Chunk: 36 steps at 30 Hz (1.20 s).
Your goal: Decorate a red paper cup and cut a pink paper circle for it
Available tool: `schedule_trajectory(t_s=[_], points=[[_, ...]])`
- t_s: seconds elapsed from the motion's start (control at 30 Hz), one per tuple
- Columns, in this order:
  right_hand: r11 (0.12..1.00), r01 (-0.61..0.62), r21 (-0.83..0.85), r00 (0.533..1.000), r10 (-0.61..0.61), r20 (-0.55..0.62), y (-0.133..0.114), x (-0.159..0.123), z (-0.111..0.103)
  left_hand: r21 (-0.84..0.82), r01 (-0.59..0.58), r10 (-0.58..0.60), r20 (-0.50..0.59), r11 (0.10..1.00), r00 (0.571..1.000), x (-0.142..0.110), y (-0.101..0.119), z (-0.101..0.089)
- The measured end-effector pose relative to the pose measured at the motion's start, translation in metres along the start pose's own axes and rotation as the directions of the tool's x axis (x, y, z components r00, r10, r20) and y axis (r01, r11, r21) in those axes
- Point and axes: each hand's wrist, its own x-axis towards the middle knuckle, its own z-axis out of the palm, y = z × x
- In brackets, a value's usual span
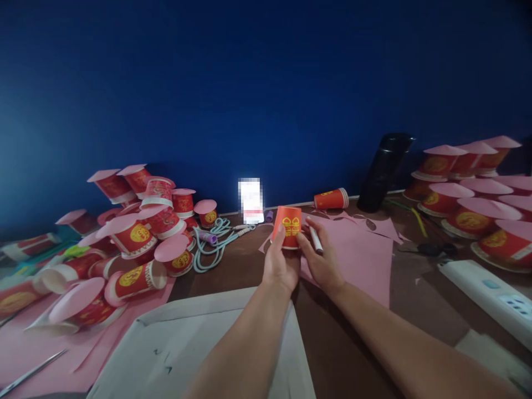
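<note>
over the middle of the brown desk [241,267], a red paper cup [290,217] sits in the left grip [279,267], which is closed on it from the near side, the thumb up against the yellow printing. the right grip [326,263] is narrow, a white pen [316,241] slanting out between its fingers, and its fingertips are at the right side of that same cup; whether they press on it, i cannot tell.

under and to the right of the right grip lies a pink sheet [366,257], with cut scraps along its far edge. beyond that grip, a nested cup stack [328,200] lies on its side, and right of it stands a dark bottle [380,174], near the blue wall [266,94]. well to the right of the right grip i see a stacked group of pink-topped cups [469,221], and nearer the person, a white power strip [486,296].

left of the left grip, a pale cable [210,257] lies in loops with a purple tube [208,237] among them; past it spreads a heap of more cups [133,235], several tipped over. a shallow white tray [199,343] lies nearer the person than the left grip.
</note>
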Motion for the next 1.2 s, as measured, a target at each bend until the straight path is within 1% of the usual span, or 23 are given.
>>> schedule_trajectory(t_s=[0.07, 0.1, 0.17, 0.2, 0.27, 0.37, 0.4, 0.47, 0.5, 0.57, 0.63, 0.67, 0.8, 1.0, 1.2], points=[[0.989, 0.118, -0.087, 0.991, -0.122, -0.050, 0.000, 0.003, -0.005, -0.003, -0.035, 0.035, -0.022, 0.999, 0.999, 0.010, -0.001, 0.003], [0.976, 0.173, -0.136, 0.982, -0.182, -0.056, 0.001, 0.005, -0.008, -0.015, -0.036, 0.035, -0.030, 0.999, 0.999, 0.015, -0.002, 0.002], [0.936, 0.250, -0.248, 0.959, -0.275, -0.073, 0.003, 0.007, -0.013, -0.035, -0.030, 0.029, -0.046, 0.999, 0.999, 0.021, -0.003, -0.005], [0.916, 0.273, -0.294, 0.951, -0.304, -0.063, 0.005, 0.008, -0.015, -0.032, -0.032, 0.029, -0.083, 0.999, 0.996, 0.023, -0.004, -0.009], [0.887, 0.298, -0.353, 0.943, -0.332, -0.038, 0.007, 0.009, -0.017, -0.025, -0.018, 0.015, -0.133, 1.000, 0.991, 0.025, -0.006, -0.017], [0.882, 0.293, -0.370, 0.950, -0.313, 0.006, 0.008, 0.006, -0.017, -0.018, -0.008, 0.008, -0.019, 1.000, 1.000, 0.026, -0.007, -0.022], [0.882, 0.288, -0.373, 0.953, -0.301, 0.023, 0.008, 0.005, -0.017, -0.016, -0.007, 0.007, 0.002, 1.000, 1.000, 0.027, -0.007, -0.022], [0.867, 0.310, -0.390, 0.948, -0.312, 0.058, 0.007, 0.003, -0.017, -0.022, -0.004, 0.004, -0.020, 1.000, 1.000, 0.030, -0.008, -0.022], [0.849, 0.347, -0.399, 0.935, -0.347, 0.076, 0.007, 0.003, -0.017, -0.028, -0.005, 0.003, -0.047, 1.000, 0.999, 0.032, -0.008, -0.022], [0.795, 0.443, -0.415, 0.891, -0.440, 0.110, 0.005, 0.002, -0.018, -0.036, -0.007, 0.004, -0.089, 0.999, 0.996, 0.035, -0.008, -0.023], [0.747, 0.510, -0.427, 0.852, -0.507, 0.130, 0.004, 0.002, -0.019, -0.032, -0.006, 0.003, -0.094, 0.999, 0.996, 0.036, -0.009, -0.024], [0.734, 0.523, -0.433, 0.843, -0.521, 0.136, 0.003, 0.002, -0.019, -0.029, -0.001, -0.001, -0.086, 1.000, 0.996, 0.036, -0.009, -0.024], [0.728, 0.534, -0.430, 0.839, -0.522, 0.157, 0.002, 0.002, -0.019, -0.023, 0.019, -0.020, -0.063, 1.000, 0.998, 0.035, -0.007, -0.025], [0.741, 0.503, -0.445, 0.854, -0.505, 0.123, 0.002, 0.001, -0.017, -0.036, 0.035, -0.039, -0.104, 0.999, 0.994, 0.034, -0.004, -0.020], [0.758, 0.494, -0.425, 0.866, -0.473, 0.162, -0.002, 0.000, -0.017, -0.078, 0.051, -0.057, -0.084, 0.996, 0.995, 0.034, -0.003, -0.018]])
